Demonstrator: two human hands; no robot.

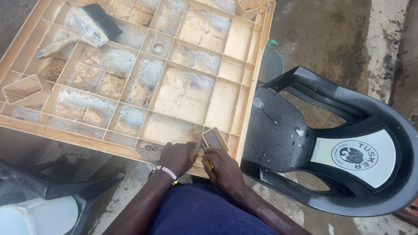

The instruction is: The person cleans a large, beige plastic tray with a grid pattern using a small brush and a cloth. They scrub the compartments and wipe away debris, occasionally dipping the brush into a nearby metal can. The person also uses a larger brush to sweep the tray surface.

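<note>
Your right hand (223,167) is clenched around a scraper (214,140), its flat, tan blade standing tilted against the near edge of the mould tray (65,135); a bit of yellow handle shows under your fingers. Your left hand (176,157) sits just beside it, fingers curled and pressed down on the tray's near rim, touching the frame rather than grasping any loose thing. A beaded bracelet (166,171) circles your left wrist. Both hands meet at the tray's near edge, close to its right corner, with the blade between them and the nearest cell.

The tray is a wide, tan, shallow grid of rectangular cells, many coated with grey residue and rusty-brown patches. It lies tilted across the view, its near rim above your lap, which is covered in dark blue cloth (204,213). At the far left of the tray a wide brush (85,28) with black bristles and a dirty handle lies across several cells, well apart from your hands. A small ring (158,46) sits in one cell near the middle.

Just to the right of the tray stands a black plastic chair (278,130), its seat speckled with wet drops. Beyond the tray's right edge a dark bucket (271,65) rests on the concrete floor (331,35). At lower left another dark chair (52,187) shows in part.
</note>
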